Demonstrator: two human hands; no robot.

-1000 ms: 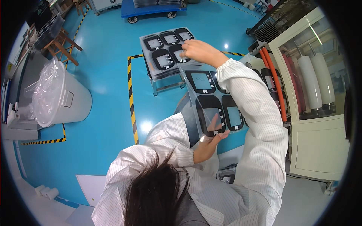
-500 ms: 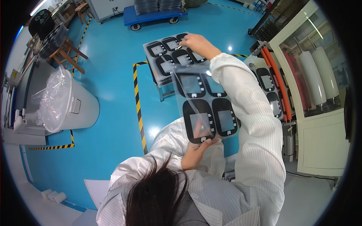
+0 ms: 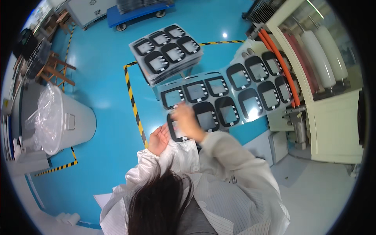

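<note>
In front of me stretches clear film printed with black rounded frames (image 3: 206, 117), running right toward orange-red rollers (image 3: 279, 64). Whether it is one piece or two overlapping sheets, I cannot tell. My left hand (image 3: 158, 140) is palm up at its near left corner, fingers stretched out beside the edge. Over the left end of the film, my right hand (image 3: 187, 122) is smeared by motion, so its grip does not show. Beyond the film, a stack of similar printed sheets (image 3: 167, 49) rests on a low stand.
At the right stands a cream machine (image 3: 333, 137) with white rollers (image 3: 319, 58) behind a clear panel. A white bin (image 3: 80, 121) holding crumpled clear plastic is at the left. Farther off are a blue trolley (image 3: 137, 16) and a wooden stool (image 3: 58, 72). Striped tape (image 3: 135, 102) marks the floor.
My right hand has come back from the stack to the film near my left hand. The printed film, earlier held up before me, now lies stretched toward the rollers. My view has shifted right.
</note>
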